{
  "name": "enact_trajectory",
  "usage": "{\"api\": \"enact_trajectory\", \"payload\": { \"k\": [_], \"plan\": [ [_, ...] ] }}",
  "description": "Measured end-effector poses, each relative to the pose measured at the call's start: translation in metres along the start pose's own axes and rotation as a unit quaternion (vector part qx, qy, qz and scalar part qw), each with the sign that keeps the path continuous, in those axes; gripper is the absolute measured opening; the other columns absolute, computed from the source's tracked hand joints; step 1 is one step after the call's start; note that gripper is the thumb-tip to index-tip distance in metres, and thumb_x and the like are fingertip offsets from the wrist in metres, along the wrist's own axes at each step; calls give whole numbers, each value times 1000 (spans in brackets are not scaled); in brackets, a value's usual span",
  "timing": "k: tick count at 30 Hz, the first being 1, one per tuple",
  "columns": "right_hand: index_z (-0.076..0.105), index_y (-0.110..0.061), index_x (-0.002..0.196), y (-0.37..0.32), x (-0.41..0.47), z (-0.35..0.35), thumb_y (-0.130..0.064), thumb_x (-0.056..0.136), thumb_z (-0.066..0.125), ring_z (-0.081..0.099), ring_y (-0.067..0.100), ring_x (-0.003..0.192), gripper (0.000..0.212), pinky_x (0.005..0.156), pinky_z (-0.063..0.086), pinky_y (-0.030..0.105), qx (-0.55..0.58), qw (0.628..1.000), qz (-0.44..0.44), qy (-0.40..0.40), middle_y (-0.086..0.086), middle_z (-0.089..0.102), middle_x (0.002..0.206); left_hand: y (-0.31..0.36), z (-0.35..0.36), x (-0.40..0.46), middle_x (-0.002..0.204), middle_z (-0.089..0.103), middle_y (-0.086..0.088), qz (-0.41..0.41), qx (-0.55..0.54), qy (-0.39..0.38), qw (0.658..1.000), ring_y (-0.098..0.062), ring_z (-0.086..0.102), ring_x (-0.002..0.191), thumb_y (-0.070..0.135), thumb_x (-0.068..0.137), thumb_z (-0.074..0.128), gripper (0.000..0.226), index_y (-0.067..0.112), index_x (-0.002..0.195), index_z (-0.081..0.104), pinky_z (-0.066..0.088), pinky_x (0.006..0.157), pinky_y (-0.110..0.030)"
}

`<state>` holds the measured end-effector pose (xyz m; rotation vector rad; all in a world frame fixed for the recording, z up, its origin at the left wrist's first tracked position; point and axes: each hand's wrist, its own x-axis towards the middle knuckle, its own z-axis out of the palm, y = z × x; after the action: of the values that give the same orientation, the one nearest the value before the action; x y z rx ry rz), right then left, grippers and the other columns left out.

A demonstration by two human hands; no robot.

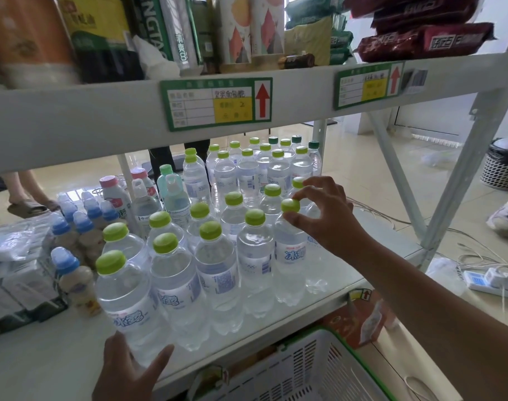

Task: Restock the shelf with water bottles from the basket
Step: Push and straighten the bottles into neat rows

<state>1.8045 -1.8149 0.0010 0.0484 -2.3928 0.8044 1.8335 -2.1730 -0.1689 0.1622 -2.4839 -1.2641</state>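
Observation:
Several clear water bottles with lime-green caps stand in rows on the white shelf (313, 314). My right hand (328, 215) pinches the green cap of a bottle (290, 256) at the right end of the front group. My left hand (131, 371) wraps around the base of the nearest front-left bottle (128, 308), thumb out to the right. The white basket with a green rim (313, 369) sits below the shelf edge at the bottom, and what shows of its inside holds no bottles.
Small blue-capped drink bottles (73, 273) and pink-capped bottles (114, 195) stand to the left. The upper shelf beam (102, 120) with green price labels hangs close above. A person's feet (30, 204), a power strip (490, 280) and a bin (501, 169) are on the floor behind.

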Motion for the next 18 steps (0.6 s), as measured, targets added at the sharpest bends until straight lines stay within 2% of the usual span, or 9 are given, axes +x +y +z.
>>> {"api": "enact_trajectory", "payload": {
  "k": [4, 8, 11, 13, 16, 18],
  "plan": [
    [63, -26, 97, -1, 0, 4, -50, 75, 72, 34, 14, 126, 34, 99, 25, 37, -5, 1000, -5, 6, -7, 44, 133, -1, 0, 1, 95, 45, -7, -3, 9, -2, 1000, -22, 49, 80, 30, 53, 89, 69, 5, 106, 52, 43, 77, -39],
    [62, -28, 99, -1, -2, -1, -57, 73, 67, 33, 13, 128, 40, 103, 25, 36, 12, 1000, -2, -11, -5, 41, 135, 1, 0, 2, 95, 46, -10, -2, 12, -7, 1000, -22, 49, 76, 14, 55, 91, 64, 3, 104, 52, 43, 74, -39],
    [57, -27, 107, -1, 2, -10, -58, 75, 57, 39, 17, 123, 45, 105, 35, 39, 99, 993, 64, -1, -1, 41, 128, 4, -1, 1, 92, 46, -11, 2, 9, -6, 1000, -25, 51, 76, 11, 54, 91, 60, 2, 99, 52, 43, 74, -38],
    [53, -26, 113, 2, 7, -14, -48, 78, 62, 42, 22, 120, 42, 102, 39, 37, 115, 987, 111, 7, 1, 39, 122, 5, -2, 0, 95, 46, -9, 2, -6, -9, 1000, -26, 53, 81, 19, 54, 92, 64, 5, 102, 52, 44, 78, -39],
    [50, -22, 114, 9, 6, -12, -22, 78, 68, 46, 23, 110, 41, 88, 38, 30, 79, 987, 142, -19, 5, 46, 117, 11, -4, -3, 94, 45, -3, 14, -14, -4, 1000, -20, 52, 78, 53, 42, 78, 75, 13, 99, 50, 42, 77, -36],
    [48, -20, 112, 13, 3, -11, -18, 80, 65, 53, 24, 98, 36, 73, 37, 27, 98, 983, 152, -38, 5, 54, 108, 13, -5, -4, 94, 45, -4, 16, -18, 1, 1000, -20, 51, 77, 55, 39, 73, 78, 11, 100, 50, 40, 77, -35]
  ]
}}
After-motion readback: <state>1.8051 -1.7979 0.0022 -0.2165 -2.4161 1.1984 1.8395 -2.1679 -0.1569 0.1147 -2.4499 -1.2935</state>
